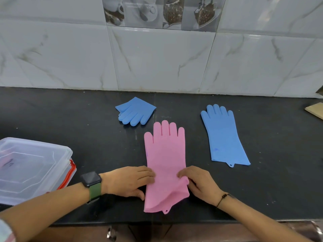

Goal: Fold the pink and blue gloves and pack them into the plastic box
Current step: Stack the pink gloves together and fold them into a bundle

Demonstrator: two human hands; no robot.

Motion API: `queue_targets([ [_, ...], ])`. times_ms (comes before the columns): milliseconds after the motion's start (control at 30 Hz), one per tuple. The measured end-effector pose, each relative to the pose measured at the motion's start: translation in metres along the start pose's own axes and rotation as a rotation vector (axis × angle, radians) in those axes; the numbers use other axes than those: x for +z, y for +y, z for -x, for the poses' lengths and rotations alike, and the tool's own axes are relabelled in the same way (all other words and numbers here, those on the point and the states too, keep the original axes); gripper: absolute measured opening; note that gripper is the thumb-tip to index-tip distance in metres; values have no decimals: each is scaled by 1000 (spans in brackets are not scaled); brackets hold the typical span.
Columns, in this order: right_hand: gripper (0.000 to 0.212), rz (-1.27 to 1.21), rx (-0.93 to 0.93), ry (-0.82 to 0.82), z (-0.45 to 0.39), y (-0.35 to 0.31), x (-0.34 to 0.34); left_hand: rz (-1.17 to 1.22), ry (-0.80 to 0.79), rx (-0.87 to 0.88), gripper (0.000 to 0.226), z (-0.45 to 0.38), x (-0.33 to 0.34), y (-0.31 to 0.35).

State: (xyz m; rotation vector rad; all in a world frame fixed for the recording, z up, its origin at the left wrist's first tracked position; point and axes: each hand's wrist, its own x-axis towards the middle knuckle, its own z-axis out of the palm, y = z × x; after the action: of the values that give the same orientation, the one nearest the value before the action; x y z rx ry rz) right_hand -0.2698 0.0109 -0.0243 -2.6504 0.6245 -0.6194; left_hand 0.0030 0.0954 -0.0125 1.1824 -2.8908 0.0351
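Observation:
A pink glove (165,154) lies flat on the black counter, fingers pointing at the wall. My left hand (128,181) grips its left edge near the cuff, and my right hand (197,182) pinches its right edge there. A folded blue glove (135,110) rests further back, left of centre. An unfolded blue glove (223,137) lies flat to the right. The clear plastic box (31,168) with its lid on and red clips stands at the left. Something pink shows faintly through the lid.
The black counter (87,123) ends at a tiled wall behind and at a front edge near my forearms. A pale wooden board (315,110) pokes in at the far right edge.

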Motion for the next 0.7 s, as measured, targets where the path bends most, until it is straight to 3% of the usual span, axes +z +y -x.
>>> queue_targets([
  [67, 19, -92, 174, 41, -4, -3, 2, 59, 54, -63, 53, 1, 7, 1],
  [167, 17, -228, 324, 82, -14, -10, 3, 210, 256, -249, 23, -7, 17, 13],
  [300, 22, -322, 516, 152, -34, -13, 3, 685, 558, -799, 11, -25, 17, 24],
  [400, 24, -359, 738, 173, -53, -4, 8, 941, 482, -1045, 24, -38, 7, 13],
  [533, 16, -319, 852, 166, -72, 9, 11, 1247, 441, -1283, 30, -52, -4, -8],
  [600, 16, -314, 861, 173, -76, 13, 12, 1295, 447, -1328, 25, -57, -7, -12],
  [700, 34, -229, 853, 174, -81, 15, 16, 1188, 445, -1359, 23, -63, -6, -16],
])
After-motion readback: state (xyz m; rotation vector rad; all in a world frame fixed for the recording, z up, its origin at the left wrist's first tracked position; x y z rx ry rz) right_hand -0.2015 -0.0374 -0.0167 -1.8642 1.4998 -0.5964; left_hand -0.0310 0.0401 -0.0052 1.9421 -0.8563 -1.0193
